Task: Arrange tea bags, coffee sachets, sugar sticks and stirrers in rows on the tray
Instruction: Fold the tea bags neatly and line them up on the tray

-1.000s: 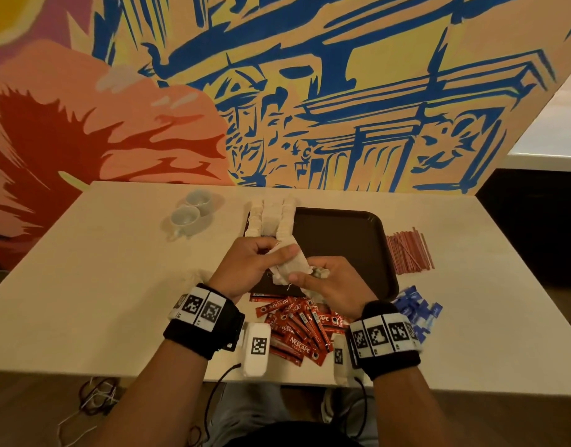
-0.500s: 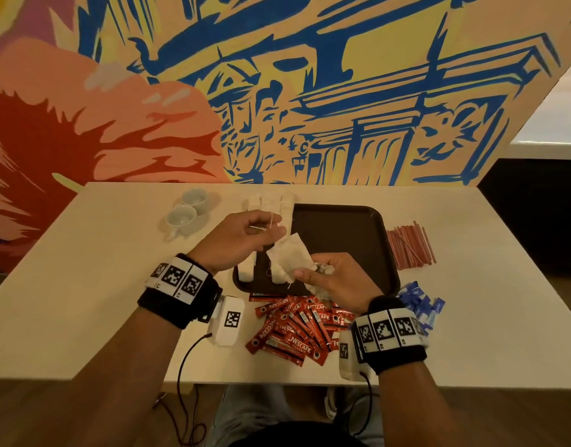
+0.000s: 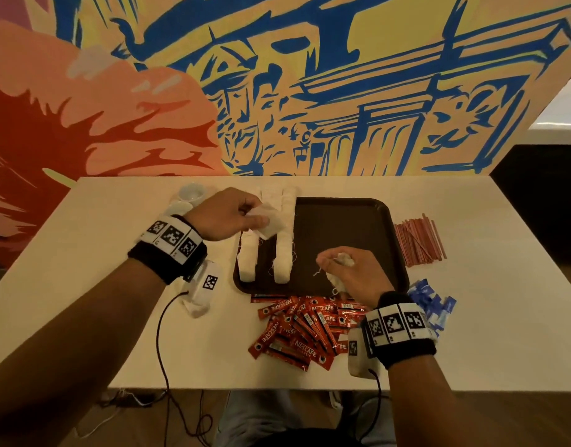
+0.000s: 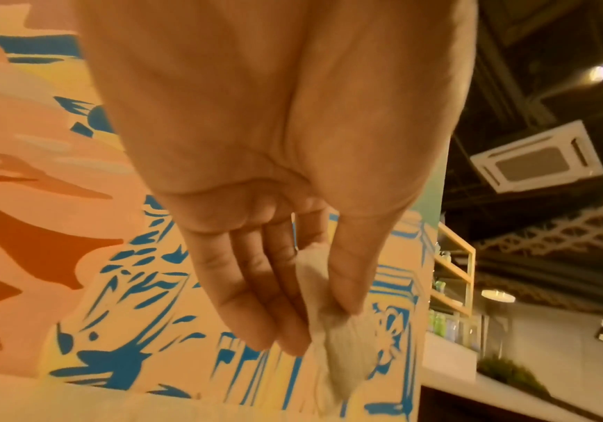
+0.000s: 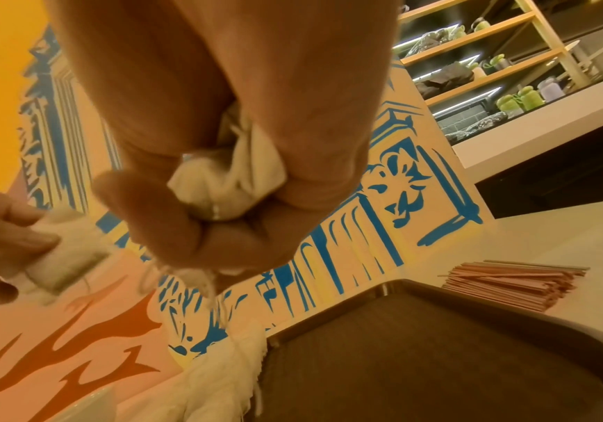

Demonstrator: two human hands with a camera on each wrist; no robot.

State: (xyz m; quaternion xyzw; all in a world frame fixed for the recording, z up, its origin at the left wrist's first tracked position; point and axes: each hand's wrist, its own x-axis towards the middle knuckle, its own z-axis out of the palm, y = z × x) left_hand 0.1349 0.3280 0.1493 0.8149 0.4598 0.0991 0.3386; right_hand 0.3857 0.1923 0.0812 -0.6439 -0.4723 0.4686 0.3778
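Above the dark tray's point(image 3: 342, 233) left side, a soft white tea bag point(image 3: 267, 222) hangs pinched between thumb and fingertips of the left hand point(image 3: 224, 214), over two rows of bags point(image 3: 282, 240). Nearer, the right hand point(image 3: 350, 272) clenches crumpled bags point(image 5: 228, 177) (strings dangling). Glossy red coffee sachets point(image 3: 301, 329) lie heaped beside the tray's near rim.

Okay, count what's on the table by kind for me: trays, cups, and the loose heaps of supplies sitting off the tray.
Tray: 1
White cups: 2
Heaps off the tray: 3 (red coffee sachets, blue sachets, stirrers)
Total: 6
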